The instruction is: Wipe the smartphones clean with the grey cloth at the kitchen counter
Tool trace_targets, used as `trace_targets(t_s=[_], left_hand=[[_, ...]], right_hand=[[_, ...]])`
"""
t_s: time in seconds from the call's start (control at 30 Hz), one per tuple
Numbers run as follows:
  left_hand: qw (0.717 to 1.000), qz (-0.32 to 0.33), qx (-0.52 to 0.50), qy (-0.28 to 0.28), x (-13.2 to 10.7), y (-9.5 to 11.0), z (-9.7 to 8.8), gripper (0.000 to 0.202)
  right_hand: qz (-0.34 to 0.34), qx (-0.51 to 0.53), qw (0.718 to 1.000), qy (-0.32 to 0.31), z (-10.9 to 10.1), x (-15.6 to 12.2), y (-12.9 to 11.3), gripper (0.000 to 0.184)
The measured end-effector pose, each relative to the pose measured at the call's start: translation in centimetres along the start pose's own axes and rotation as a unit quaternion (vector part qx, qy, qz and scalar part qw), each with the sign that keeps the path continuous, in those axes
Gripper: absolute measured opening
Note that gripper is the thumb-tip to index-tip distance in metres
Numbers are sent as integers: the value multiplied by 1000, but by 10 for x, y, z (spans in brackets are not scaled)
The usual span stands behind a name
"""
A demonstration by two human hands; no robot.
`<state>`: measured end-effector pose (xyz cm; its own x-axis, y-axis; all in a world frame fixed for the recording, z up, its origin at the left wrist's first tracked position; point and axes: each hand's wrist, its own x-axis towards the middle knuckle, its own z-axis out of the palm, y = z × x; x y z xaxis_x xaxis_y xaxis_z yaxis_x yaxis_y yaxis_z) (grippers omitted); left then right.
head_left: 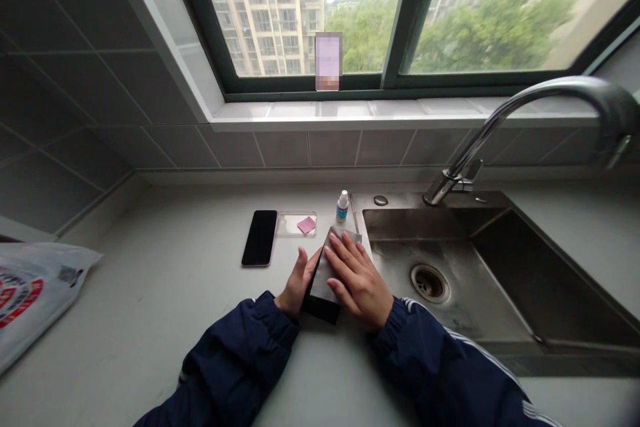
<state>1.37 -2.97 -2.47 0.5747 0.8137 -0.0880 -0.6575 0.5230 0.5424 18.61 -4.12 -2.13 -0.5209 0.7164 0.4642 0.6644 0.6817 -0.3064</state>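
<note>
A dark flat device [320,299] lies on the grey counter [165,293] with a grey cloth [334,257] spread over its top. My right hand [357,277] lies flat on the cloth, fingers stretched out. My left hand [296,283] steadies the device's left edge, fingers curled against its side. A black phone [260,237] lies face up to the left. Behind it sits a clear phone case [295,223] with a pink slip [307,225] on it. A small spray bottle [343,206] stands just beyond the cloth.
A steel sink [500,280] with a drain [429,281] opens right of my hands, and a curved faucet [530,103] arches over it. A printed plastic bag [30,287] lies at the far left. A window sill [390,113] runs along the back wall.
</note>
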Motion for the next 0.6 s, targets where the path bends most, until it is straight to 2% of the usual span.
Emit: trace_targets(t_s=[0.13, 0.33, 0.43, 0.6], left_hand=[[1000, -1, 13, -17, -1, 0, 3, 80], [1000, 14, 21, 1, 2, 1, 1, 79], [1000, 10, 5, 26, 3, 4, -1, 79], [998, 9, -27, 60, 2, 6, 0, 78]], right_hand=[[27, -9, 999, 26, 2, 0, 2, 61], [15, 7, 1000, 6, 6, -1, -1, 59], [-17, 33, 999, -4, 4, -1, -3, 52], [-109, 112, 988, 10, -2, -1, -13, 30]])
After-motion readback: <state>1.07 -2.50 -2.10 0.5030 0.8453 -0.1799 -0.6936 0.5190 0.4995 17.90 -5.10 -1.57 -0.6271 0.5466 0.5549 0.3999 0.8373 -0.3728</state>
